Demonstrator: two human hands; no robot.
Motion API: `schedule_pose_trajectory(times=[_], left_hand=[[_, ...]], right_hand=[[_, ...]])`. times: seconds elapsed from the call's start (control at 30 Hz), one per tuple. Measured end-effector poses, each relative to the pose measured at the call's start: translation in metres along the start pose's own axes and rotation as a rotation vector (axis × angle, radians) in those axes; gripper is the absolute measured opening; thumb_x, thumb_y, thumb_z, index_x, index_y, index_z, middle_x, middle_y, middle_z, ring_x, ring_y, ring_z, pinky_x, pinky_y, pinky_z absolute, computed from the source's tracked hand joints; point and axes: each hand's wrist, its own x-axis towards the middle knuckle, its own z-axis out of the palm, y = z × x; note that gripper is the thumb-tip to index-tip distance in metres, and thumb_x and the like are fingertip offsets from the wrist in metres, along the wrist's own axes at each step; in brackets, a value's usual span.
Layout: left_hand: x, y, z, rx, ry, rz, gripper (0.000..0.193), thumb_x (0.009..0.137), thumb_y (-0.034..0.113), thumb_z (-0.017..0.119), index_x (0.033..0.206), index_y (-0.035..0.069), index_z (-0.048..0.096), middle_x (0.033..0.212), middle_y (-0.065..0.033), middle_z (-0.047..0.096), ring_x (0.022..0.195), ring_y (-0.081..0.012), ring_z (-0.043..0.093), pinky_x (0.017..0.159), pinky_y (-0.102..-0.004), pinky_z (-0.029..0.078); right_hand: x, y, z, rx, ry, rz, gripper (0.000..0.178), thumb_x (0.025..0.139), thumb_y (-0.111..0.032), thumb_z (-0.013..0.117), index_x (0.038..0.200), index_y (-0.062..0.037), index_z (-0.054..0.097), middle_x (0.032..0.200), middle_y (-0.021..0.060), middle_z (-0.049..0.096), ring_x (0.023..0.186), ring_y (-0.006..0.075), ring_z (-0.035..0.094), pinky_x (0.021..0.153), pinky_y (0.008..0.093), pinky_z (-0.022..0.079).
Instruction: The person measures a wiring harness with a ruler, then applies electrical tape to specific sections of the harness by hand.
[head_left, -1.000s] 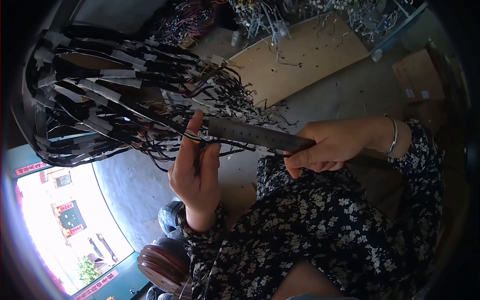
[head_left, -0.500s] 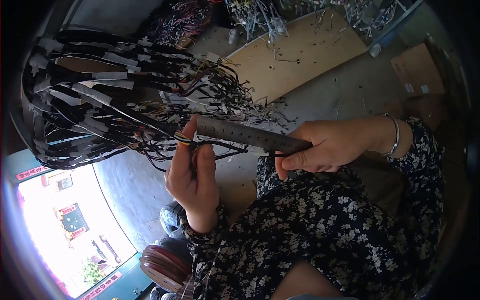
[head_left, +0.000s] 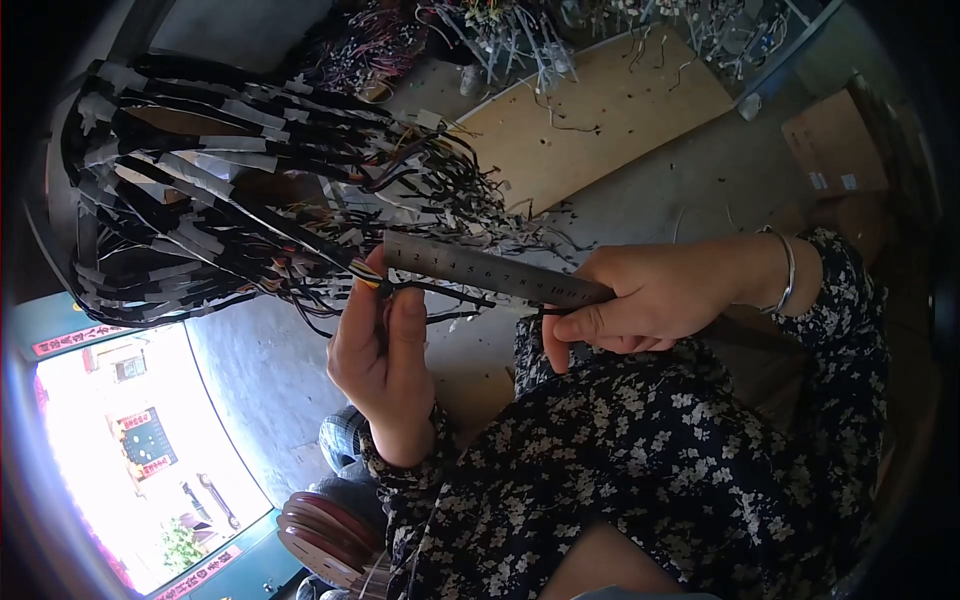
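Observation:
My left hand point(head_left: 385, 355) pinches a black-sheathed cable point(head_left: 440, 291) where yellow, white and red wires come out of the sheath. Its fingertips also touch the zero end of a metal ruler point(head_left: 480, 266). At the other end, my right hand point(head_left: 640, 300) is closed round the ruler, with the cable's far end between its fingers. The cable runs just below the ruler, nearly alongside it. Behind my left hand hangs a large bundle of black wire harnesses point(head_left: 220, 150), wrapped in places with grey tape, its loose wire ends spreading to the right.
A wooden board point(head_left: 600, 115) lies beyond the hands with a few wire pieces on it. More wires point(head_left: 510, 40) hang at the back. A cardboard box point(head_left: 835, 145) stands at the far right. At lower left are a bright doorway point(head_left: 150, 450) and reddish-brown reels point(head_left: 325, 540).
Both hands have shifted slightly left with the ruler and cable, keeping their grips. The hanging harness bundle has swung a little.

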Motion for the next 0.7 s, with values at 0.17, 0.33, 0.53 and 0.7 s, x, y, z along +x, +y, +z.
schedule_pose_trajectory(times=[0.17,0.33,0.53,0.7], left_hand=[[0.0004,-0.0001,-0.0024,-0.086,-0.012,0.004,0.034,0.097,0.004,0.066,0.128,-0.008,0.062,0.082,-0.001,0.068,0.065,-0.0022,0.05,0.059,-0.0176,0.041],[0.0012,0.0003,-0.0046,-0.061,-0.045,-0.025,0.034,0.097,0.006,0.066,0.128,-0.008,0.062,0.074,0.0019,0.061,0.065,-0.0025,0.05,0.061,-0.0178,0.042],[0.0012,0.0006,-0.0068,-0.078,-0.07,-0.019,0.034,0.098,0.007,0.065,0.128,-0.007,0.062,0.072,0.0018,0.059,0.066,-0.0034,0.051,0.063,-0.0183,0.043],[0.0018,0.0013,-0.0052,-0.023,-0.1,0.062,0.033,0.102,0.006,0.057,0.132,-0.007,0.058,0.075,-0.0022,0.058,0.061,-0.0054,0.045,0.055,-0.0193,0.034]], right_hand=[[-0.0044,-0.0029,0.0047,-0.044,0.103,-0.002,0.042,0.109,-0.035,0.045,0.109,0.0011,0.065,0.055,-0.0063,0.033,0.047,0.006,0.032,0.044,0.0262,0.03],[-0.0051,-0.0046,0.0057,-0.066,0.117,0.01,0.042,0.109,-0.036,0.044,0.109,0.0005,0.065,0.056,-0.006,0.035,0.048,0.006,0.035,0.046,0.0261,0.034],[-0.006,-0.0075,0.0069,-0.107,0.136,0.049,0.043,0.108,-0.038,0.044,0.108,-0.0001,0.066,0.058,-0.0064,0.036,0.051,0.0058,0.037,0.048,0.0257,0.036],[-0.0056,-0.0086,0.0066,-0.123,0.137,0.055,0.043,0.108,-0.038,0.044,0.108,-0.0006,0.065,0.058,-0.0065,0.036,0.052,0.0055,0.038,0.049,0.0254,0.036]])
